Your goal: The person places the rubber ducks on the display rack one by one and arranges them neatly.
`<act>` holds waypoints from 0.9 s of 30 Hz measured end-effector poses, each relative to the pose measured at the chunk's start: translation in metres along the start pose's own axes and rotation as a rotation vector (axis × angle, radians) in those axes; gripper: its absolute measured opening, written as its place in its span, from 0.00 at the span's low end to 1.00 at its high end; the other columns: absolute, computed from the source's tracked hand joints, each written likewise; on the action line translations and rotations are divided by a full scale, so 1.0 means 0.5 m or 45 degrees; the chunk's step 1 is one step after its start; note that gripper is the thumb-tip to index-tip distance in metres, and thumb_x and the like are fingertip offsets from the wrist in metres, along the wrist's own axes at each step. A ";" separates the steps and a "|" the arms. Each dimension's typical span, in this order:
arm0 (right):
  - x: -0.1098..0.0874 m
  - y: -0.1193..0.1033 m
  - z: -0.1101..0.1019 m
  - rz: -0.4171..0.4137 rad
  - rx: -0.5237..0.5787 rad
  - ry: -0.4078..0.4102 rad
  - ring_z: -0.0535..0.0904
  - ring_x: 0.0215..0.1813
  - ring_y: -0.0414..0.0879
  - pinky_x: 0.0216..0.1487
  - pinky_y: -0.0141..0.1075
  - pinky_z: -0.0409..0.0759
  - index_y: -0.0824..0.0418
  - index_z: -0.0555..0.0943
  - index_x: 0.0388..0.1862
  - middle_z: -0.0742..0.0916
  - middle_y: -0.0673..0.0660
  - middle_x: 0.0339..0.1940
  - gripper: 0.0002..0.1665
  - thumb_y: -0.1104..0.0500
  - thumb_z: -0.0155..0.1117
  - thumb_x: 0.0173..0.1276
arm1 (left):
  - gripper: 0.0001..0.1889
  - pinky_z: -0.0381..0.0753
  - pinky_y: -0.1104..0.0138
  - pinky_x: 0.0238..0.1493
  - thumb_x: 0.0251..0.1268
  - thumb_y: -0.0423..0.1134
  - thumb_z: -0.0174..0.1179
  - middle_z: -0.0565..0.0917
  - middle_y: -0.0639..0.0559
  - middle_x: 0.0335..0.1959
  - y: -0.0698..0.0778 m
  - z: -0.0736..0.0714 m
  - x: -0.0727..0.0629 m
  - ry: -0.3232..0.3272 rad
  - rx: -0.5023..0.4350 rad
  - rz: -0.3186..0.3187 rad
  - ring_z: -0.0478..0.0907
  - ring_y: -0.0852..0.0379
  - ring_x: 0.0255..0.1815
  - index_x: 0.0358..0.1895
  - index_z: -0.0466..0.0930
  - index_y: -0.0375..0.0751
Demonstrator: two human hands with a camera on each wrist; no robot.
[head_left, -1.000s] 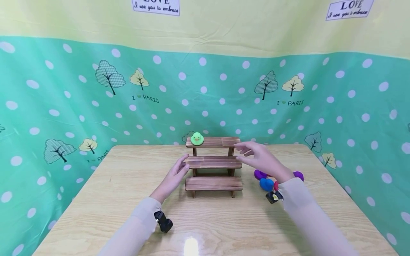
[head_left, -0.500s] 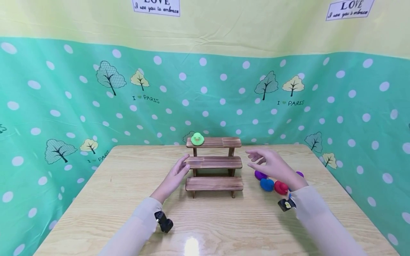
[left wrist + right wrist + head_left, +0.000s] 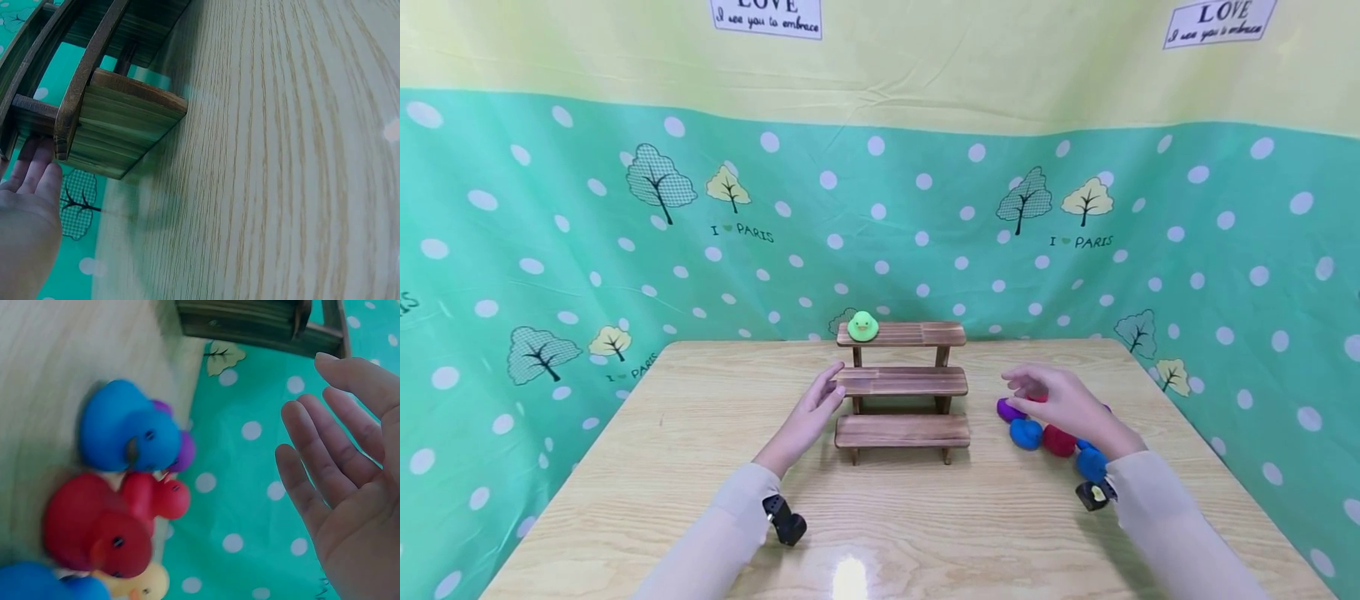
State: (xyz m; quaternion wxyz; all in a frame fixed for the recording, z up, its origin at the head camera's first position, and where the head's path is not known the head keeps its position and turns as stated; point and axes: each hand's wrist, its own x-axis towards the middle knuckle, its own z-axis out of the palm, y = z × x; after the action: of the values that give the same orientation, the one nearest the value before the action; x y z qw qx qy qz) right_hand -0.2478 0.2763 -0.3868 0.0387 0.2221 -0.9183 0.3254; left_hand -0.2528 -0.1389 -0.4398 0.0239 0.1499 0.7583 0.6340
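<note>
A three-step wooden shelf (image 3: 901, 430) stands mid-table, a green rubber duck (image 3: 862, 326) at the left of its top step. My left hand (image 3: 806, 417) is at the left end of the middle step, its extended fingers (image 3: 42, 165) right at the board's end. Over the rubber ducks at the right, my right hand (image 3: 1067, 406) hovers with loosely spread fingers, holding nothing. Below it are a blue duck (image 3: 125, 428), a red duck (image 3: 94, 525), a purple duck (image 3: 1010, 409), a second blue duck (image 3: 1091, 463) and a yellow duck (image 3: 150, 582). The right hand partly hides this group in the head view.
A green dotted cloth (image 3: 805, 208) with printed trees hangs behind and beside the wooden table (image 3: 722, 375). Small black cameras sit at both wrists, the left camera (image 3: 785, 521) near the front of the table.
My right hand has moved right and toward me, from the shelf's right side to over the ducks. My left hand has stayed at the middle step, and the green duck has not moved.
</note>
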 end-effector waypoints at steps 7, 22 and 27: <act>-0.020 0.032 0.007 0.078 0.001 -0.060 0.83 0.52 0.55 0.54 0.54 0.83 0.63 0.80 0.60 0.87 0.60 0.51 0.25 0.55 0.72 0.68 | 0.30 0.61 0.45 0.74 0.81 0.46 0.49 0.62 0.31 0.73 -0.002 0.000 0.003 0.008 0.013 -0.003 0.61 0.36 0.73 0.79 0.54 0.44; -0.038 0.087 0.035 0.114 -0.074 -0.144 0.82 0.52 0.56 0.53 0.53 0.84 0.61 0.83 0.57 0.87 0.57 0.51 0.25 0.53 0.75 0.64 | 0.29 0.61 0.45 0.74 0.82 0.44 0.48 0.63 0.30 0.72 -0.003 -0.002 0.002 0.006 0.022 -0.012 0.63 0.35 0.72 0.80 0.53 0.43; -0.042 0.093 0.041 0.124 -0.111 -0.150 0.82 0.51 0.54 0.51 0.51 0.84 0.58 0.84 0.57 0.87 0.57 0.51 0.26 0.51 0.76 0.62 | 0.30 0.61 0.45 0.73 0.81 0.45 0.48 0.64 0.30 0.71 0.000 -0.001 0.001 0.017 0.043 -0.003 0.63 0.35 0.72 0.79 0.54 0.43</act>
State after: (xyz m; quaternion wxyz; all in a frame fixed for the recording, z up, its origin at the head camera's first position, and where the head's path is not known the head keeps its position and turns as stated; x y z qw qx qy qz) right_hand -0.2474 0.3038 -0.4346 -0.0215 0.1939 -0.9420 0.2729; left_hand -0.2532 -0.1391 -0.4397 0.0170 0.1451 0.7693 0.6220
